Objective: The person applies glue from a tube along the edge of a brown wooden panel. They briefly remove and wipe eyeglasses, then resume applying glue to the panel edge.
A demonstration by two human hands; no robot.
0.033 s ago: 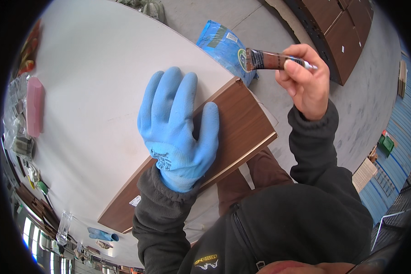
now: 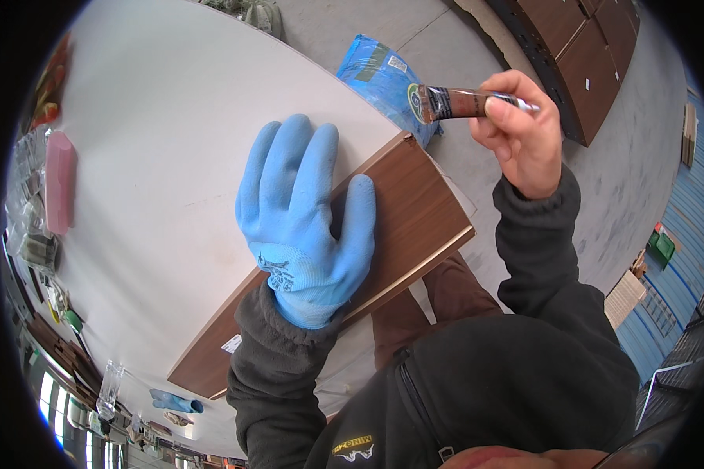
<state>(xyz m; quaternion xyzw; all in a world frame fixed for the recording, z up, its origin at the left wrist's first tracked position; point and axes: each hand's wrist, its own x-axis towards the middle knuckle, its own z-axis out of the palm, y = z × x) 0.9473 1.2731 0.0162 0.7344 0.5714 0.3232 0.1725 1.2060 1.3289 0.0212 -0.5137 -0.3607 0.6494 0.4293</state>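
My left hand [image 2: 301, 223], in a light blue coated glove, lies flat with fingers spread over a brown wood-grain board [image 2: 403, 195] and the pale table [image 2: 164, 148]. The board rests at a slant along the table's near edge, and its far corner has a small dark mark. My bare right hand [image 2: 524, 137] is raised to the right of that corner, clear of the board. Between thumb and fingers it pinches a small squeeze tube [image 2: 465, 103] with brown contents and black printing. The tube lies sideways, its pale narrow end by my fingers.
Behind the tube, a blue plastic bag [image 2: 379, 82] stands on the floor. Stacked brown panels [image 2: 587, 70] are at the far right. A pink case [image 2: 59, 184] and clear plastic wrapping [image 2: 27, 187] lie on the left; another blue glove [image 2: 176, 402] is near the lower left.
My right hand has shifted slightly left and up with the tube, which has turned a little. My left hand and the board have stayed in place.
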